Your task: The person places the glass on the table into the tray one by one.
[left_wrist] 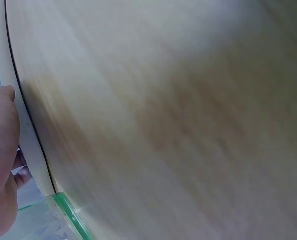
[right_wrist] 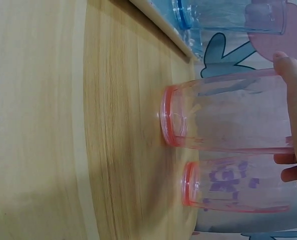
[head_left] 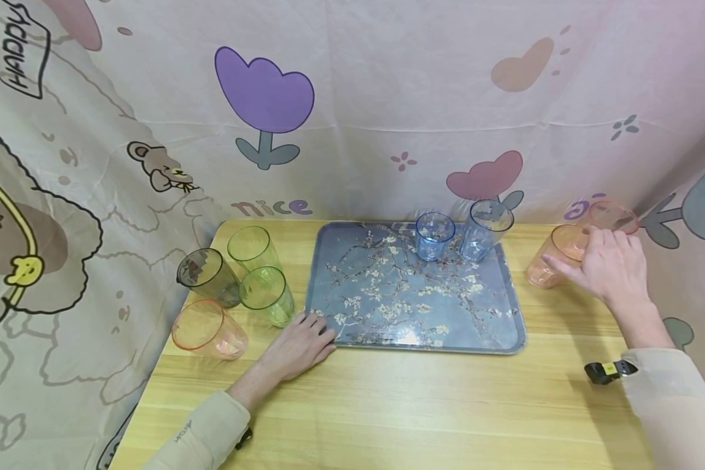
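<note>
"HAPPY" (head_left: 15,55) and "nice" (head_left: 272,208) on patterned cloth (head_left: 370,78)

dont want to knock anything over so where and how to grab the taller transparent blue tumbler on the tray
Best, I think, round the upper wall of the taller transparent blue tumbler, below its rim, coming from the right: it stands upright, its round wall suits a wrapped grip, and the shorter transparent blue tumbler stands close on its left.

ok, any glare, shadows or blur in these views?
Head: bright glare spot on the tray's near edge, soft shadow on the table below the right hand; left wrist: tabletop blurred, grain smeared; right wrist: grain more legible, shadowed near the orange glasses.
</note>
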Demonstrator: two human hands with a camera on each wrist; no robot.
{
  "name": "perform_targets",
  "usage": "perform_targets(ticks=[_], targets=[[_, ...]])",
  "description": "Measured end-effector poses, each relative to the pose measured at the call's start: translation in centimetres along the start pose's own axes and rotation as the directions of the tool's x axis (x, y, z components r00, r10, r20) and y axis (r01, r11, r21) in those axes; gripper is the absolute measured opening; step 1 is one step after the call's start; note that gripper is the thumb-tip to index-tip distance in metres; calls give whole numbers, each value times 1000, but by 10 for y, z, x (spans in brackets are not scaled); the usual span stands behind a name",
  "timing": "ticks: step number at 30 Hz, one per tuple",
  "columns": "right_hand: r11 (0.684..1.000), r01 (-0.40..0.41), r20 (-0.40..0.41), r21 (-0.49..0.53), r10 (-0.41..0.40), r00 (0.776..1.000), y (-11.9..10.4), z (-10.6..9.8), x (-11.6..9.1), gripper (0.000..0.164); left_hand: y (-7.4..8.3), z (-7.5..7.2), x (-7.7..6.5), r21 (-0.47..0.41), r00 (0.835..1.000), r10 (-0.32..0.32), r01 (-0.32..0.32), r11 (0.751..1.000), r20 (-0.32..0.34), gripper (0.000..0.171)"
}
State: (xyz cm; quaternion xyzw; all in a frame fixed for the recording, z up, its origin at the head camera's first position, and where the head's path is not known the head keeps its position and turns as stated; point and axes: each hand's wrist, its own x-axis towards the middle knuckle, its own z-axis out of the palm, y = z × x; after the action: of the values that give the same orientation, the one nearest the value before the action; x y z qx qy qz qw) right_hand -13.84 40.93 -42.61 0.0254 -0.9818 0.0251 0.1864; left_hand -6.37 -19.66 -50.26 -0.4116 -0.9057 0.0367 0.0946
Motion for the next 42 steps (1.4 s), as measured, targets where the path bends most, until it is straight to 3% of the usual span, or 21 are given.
perform_targets(ticks=[13, 30, 42], targets=[[1000, 0, 6, -10, 0, 1000, -1, -6, 0, 102, 1, 1, 0, 0, 1000, 0, 0, 1000, 4, 22], [998, 44, -200, 33, -36, 979, -11, -21, -8, 93, 0, 0, 0, -2, 1000, 0, 0, 1000, 7, 22], [991, 111, -318, 71, -83, 945, -25, -27, -14, 122, 0, -1, 0, 2, 1000, 0, 0, 1000, 11, 24]])
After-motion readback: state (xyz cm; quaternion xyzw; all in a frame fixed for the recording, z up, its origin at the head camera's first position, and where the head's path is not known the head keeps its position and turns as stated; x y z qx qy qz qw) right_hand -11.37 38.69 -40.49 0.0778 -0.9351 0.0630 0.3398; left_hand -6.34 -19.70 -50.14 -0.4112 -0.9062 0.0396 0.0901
